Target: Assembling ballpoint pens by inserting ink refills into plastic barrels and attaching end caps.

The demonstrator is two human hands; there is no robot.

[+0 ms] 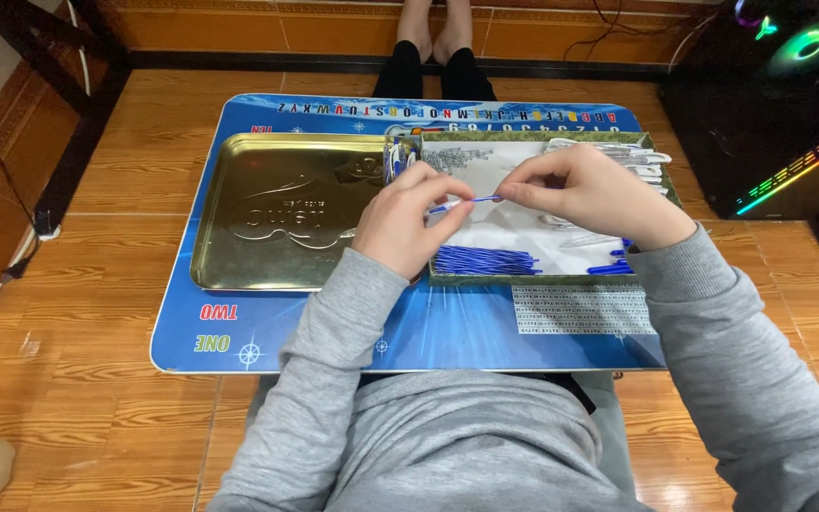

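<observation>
A gold metal tray [277, 213] lies on the left half of a blue lap table [447, 332], its embossed bottom bare. Just right of the tray, touching its edge, sits a shallow cardboard box [552, 279] with a pale floor. Along the box's near wall, right of the tray, lies a row of blue refills [483, 261], and a few more blue pieces [610, 268] rest near the box's right end. White plastic parts [632, 156] are heaped in the box's far right corner, farthest from the tray.

Above the seam between tray and box, the left hand [405, 223] is pinched shut on one end of a thin blue-and-white refill [466, 202], thumb and fingertips closed around it. The refill runs level to the right, over the box floor, and its other end is gripped between the thumb and forefinger of the right hand [585, 194], which hovers over the middle of the box, well right of the tray. Both grey sleeves reach in from the near edge of the table. A black computer case [770, 104] with coloured lights stands on the floor beyond the box's right side.
</observation>
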